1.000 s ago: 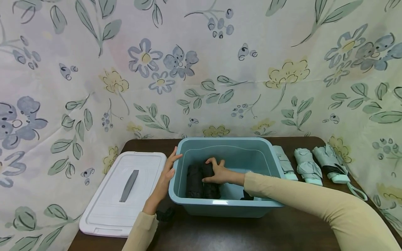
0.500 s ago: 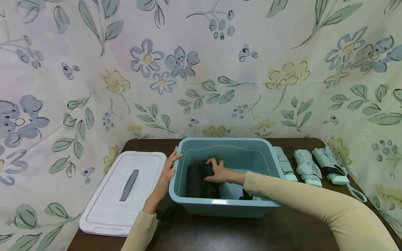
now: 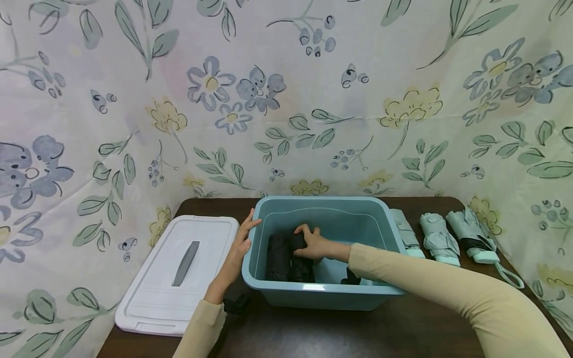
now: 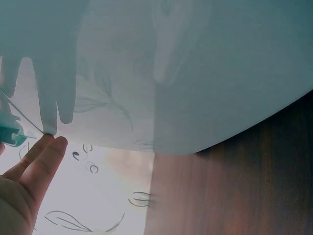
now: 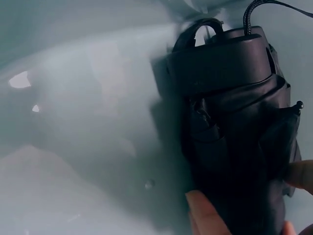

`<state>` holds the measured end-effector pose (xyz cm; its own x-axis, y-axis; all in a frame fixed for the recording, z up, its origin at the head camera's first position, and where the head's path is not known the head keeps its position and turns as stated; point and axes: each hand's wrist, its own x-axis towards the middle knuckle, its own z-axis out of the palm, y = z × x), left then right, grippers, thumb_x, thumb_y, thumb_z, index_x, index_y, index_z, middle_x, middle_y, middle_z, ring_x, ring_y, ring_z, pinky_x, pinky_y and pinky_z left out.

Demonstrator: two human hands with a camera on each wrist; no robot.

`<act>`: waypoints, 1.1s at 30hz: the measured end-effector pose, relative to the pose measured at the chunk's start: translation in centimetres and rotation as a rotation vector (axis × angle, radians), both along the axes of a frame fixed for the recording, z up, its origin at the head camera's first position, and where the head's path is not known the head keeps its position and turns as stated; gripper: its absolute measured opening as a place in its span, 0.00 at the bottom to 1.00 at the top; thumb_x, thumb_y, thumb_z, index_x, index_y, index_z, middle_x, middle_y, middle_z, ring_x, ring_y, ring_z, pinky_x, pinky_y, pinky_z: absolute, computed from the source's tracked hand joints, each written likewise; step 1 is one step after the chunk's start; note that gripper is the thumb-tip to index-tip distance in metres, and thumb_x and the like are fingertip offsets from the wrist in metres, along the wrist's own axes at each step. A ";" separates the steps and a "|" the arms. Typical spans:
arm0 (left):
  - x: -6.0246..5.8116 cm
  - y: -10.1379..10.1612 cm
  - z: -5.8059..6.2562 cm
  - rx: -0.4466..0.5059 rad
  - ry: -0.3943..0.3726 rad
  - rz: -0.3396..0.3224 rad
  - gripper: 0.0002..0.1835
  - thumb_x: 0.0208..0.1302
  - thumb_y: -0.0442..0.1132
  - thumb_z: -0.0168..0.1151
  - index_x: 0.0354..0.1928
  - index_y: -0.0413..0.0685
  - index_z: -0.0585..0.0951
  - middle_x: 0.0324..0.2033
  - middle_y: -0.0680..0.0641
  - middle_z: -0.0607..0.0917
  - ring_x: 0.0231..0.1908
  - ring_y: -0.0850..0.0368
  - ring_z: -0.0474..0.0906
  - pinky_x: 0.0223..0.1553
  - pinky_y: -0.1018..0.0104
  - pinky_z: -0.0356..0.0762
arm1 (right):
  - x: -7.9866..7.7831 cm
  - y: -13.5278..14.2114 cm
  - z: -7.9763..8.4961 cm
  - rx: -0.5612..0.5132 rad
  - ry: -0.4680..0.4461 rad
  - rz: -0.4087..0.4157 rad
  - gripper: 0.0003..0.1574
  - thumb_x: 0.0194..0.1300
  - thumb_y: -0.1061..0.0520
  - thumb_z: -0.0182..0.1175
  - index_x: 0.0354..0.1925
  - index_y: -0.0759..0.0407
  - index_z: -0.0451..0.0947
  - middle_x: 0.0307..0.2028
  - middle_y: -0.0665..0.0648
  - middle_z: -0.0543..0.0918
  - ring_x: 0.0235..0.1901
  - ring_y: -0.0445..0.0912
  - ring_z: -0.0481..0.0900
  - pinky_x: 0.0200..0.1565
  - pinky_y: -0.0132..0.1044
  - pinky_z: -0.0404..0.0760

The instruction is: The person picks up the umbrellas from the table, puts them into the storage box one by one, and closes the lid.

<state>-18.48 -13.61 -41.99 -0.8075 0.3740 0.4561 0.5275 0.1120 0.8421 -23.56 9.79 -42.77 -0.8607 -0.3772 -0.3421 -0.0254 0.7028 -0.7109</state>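
Note:
My right hand [image 3: 319, 246] reaches into a blue-green plastic bin [image 3: 318, 301] and grips a black folded umbrella [image 3: 302, 271] between thumb and fingers. That umbrella lies along the bin floor beside another black folded umbrella [image 3: 278, 258] at the left wall. In the right wrist view the gripped umbrella's flat handle [image 5: 220, 66] and dark cord loop are visible, with fingertips [image 5: 205, 213] on its sides. My left hand [image 3: 235, 256] touches the bin's left side near the rim with straight fingers. In the left wrist view its fingers [image 4: 44, 166] meet the bin's glossy outer wall [image 4: 205, 88].
A white lid [image 3: 156, 293] with a grey handle lies left of the bin. Light green folded umbrellas [image 3: 436, 236] lie to its right. Something black [image 3: 236, 304] sits on the table by my left wrist. A floral cloth [image 3: 286, 99] hangs behind the dark table [image 3: 331, 330].
The hands, bin and umbrellas keep nearly the same places. The whole head view has shifted very slightly.

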 end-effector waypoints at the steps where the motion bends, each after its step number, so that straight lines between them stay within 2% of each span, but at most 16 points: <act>1: 0.0 0.0 0.0 -0.001 0.005 -0.001 0.26 0.66 0.33 0.32 0.66 0.32 0.56 0.72 0.37 0.40 0.70 0.37 0.34 0.57 0.27 0.43 | 0.0 0.0 0.1 0.004 -0.002 0.006 0.31 0.62 0.56 0.59 0.58 0.49 0.55 0.52 0.71 0.55 0.29 0.55 0.77 0.23 0.45 0.80; 12: -0.2 -0.1 -0.3 0.004 0.035 -0.019 0.25 0.70 0.37 0.32 0.66 0.33 0.56 0.72 0.41 0.40 0.70 0.38 0.34 0.58 0.28 0.43 | 0.1 1.1 1.5 0.059 -0.035 0.077 0.35 0.63 0.53 0.57 0.63 0.50 0.53 0.58 0.71 0.54 0.39 0.55 0.75 0.28 0.49 0.80; 16: -0.7 -0.5 -1.2 0.017 0.024 -0.027 0.25 0.69 0.36 0.32 0.67 0.36 0.56 0.72 0.41 0.40 0.71 0.40 0.34 0.58 0.28 0.43 | -0.1 1.7 2.2 0.065 -0.048 0.107 0.37 0.64 0.53 0.57 0.65 0.51 0.51 0.60 0.72 0.54 0.45 0.57 0.73 0.30 0.49 0.80; 19: -1.4 -0.7 -2.3 0.016 0.028 -0.021 0.25 0.70 0.39 0.32 0.68 0.40 0.57 0.72 0.43 0.39 0.71 0.42 0.35 0.58 0.28 0.43 | -0.3 2.2 3.0 0.085 -0.064 0.138 0.38 0.64 0.51 0.57 0.66 0.50 0.51 0.61 0.71 0.54 0.49 0.57 0.70 0.32 0.48 0.80; 22: -2.0 -0.9 -3.1 0.011 0.038 -0.012 0.26 0.71 0.44 0.33 0.68 0.44 0.57 0.73 0.47 0.40 0.71 0.45 0.35 0.58 0.28 0.43 | -0.5 2.5 3.9 0.112 -0.081 0.181 0.39 0.64 0.49 0.56 0.67 0.49 0.49 0.63 0.70 0.53 0.49 0.55 0.70 0.35 0.49 0.80; 25: -2.0 -0.9 -3.3 0.012 0.048 -0.010 0.28 0.71 0.49 0.33 0.69 0.46 0.57 0.73 0.49 0.40 0.71 0.46 0.35 0.58 0.28 0.43 | -0.6 2.9 4.9 0.136 -0.099 0.226 0.39 0.65 0.48 0.55 0.68 0.48 0.48 0.65 0.70 0.51 0.47 0.54 0.71 0.38 0.50 0.79; 30: -2.0 -0.8 -3.4 0.017 0.063 -0.007 0.28 0.71 0.50 0.34 0.69 0.47 0.57 0.73 0.50 0.41 0.71 0.47 0.35 0.59 0.28 0.42 | -0.8 3.5 6.3 0.169 -0.128 0.299 0.34 0.66 0.46 0.53 0.66 0.49 0.55 0.67 0.67 0.52 0.55 0.55 0.69 0.41 0.49 0.78; 33: -2.0 -0.8 -3.4 0.018 0.064 -0.010 0.27 0.70 0.46 0.33 0.68 0.46 0.57 0.73 0.46 0.41 0.71 0.46 0.35 0.59 0.28 0.41 | -0.8 4.0 6.9 0.167 -0.142 0.333 0.31 0.67 0.46 0.52 0.65 0.50 0.59 0.64 0.64 0.60 0.56 0.54 0.69 0.43 0.49 0.78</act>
<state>-20.51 -14.37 -45.41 -0.7729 0.3734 0.5130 0.5811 0.0917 0.8087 -24.41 13.80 -35.84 -0.6400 -0.5570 -0.5293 -0.1810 0.7787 -0.6007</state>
